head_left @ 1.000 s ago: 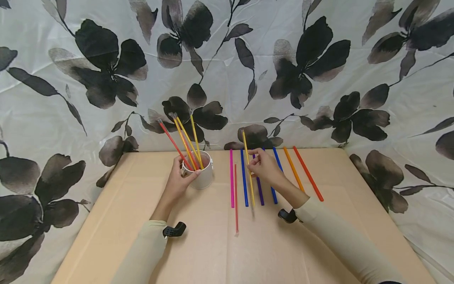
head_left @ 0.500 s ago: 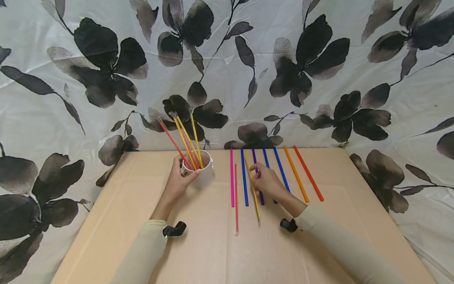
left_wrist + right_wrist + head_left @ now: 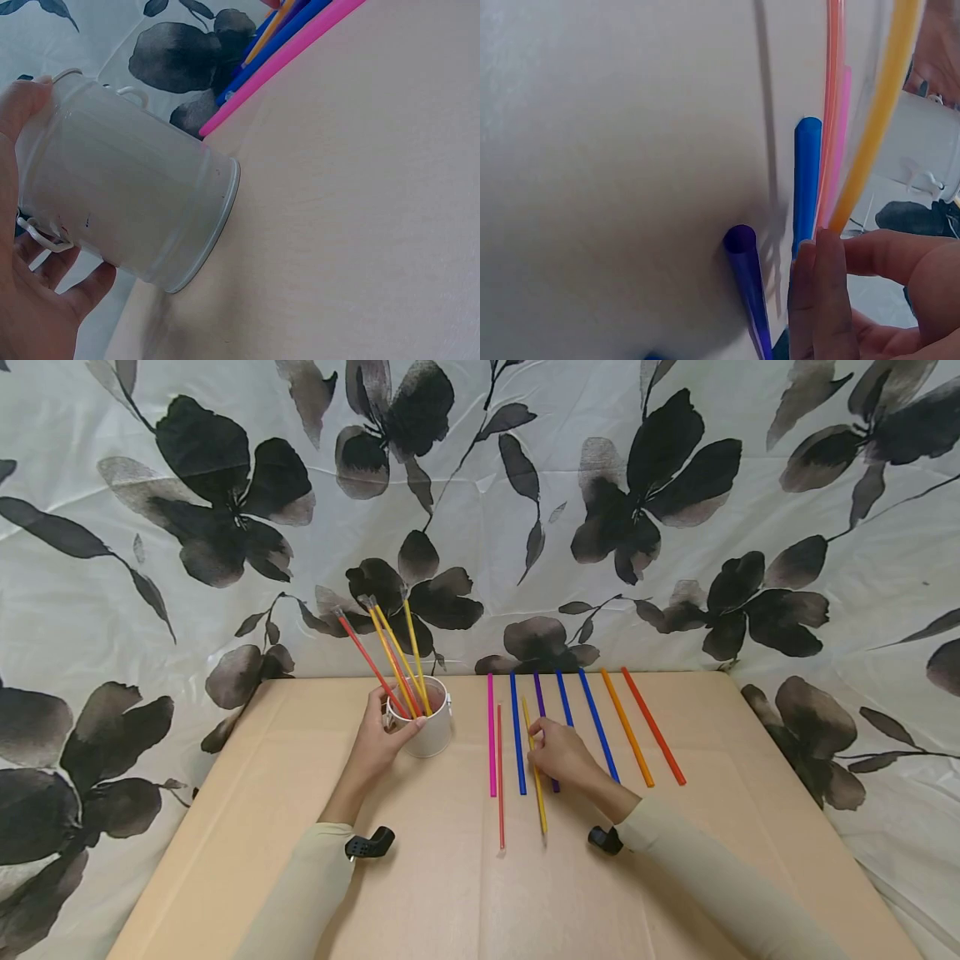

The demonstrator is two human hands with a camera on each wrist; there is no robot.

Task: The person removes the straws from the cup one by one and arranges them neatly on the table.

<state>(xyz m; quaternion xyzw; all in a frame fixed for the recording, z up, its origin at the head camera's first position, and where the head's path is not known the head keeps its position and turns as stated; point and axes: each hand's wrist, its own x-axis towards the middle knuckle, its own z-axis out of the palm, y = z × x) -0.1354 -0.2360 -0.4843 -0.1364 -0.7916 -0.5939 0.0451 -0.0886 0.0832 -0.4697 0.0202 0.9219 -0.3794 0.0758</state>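
My left hand (image 3: 377,745) grips a small white metal bucket (image 3: 431,740) by its upper side, thumb and fingers around it. Several thin red and yellow sticks (image 3: 392,653) with pale tips lean out of the bucket. In the left wrist view the bucket (image 3: 120,176) appears tilted, a wire handle on its side. My right hand (image 3: 562,753) pinches a thin yellow stick (image 3: 542,810) between thumb and fingertips, over the row of straws. The right wrist view shows this yellow stick (image 3: 885,97) rising from the fingertips, above a purple straw (image 3: 744,259) and a blue straw (image 3: 806,165).
Along the table's back lie a pink straw (image 3: 491,735), a thin red stick (image 3: 501,785), several blue straws (image 3: 597,727), an orange straw (image 3: 627,727) and a red straw (image 3: 652,727). The cardboard-coloured table (image 3: 420,877) meets a floral cloth (image 3: 525,552) behind.
My right hand has moved toward the front of the table with the yellow stick, whose lower end has swung a little to the right. The left hand and bucket have stayed put.
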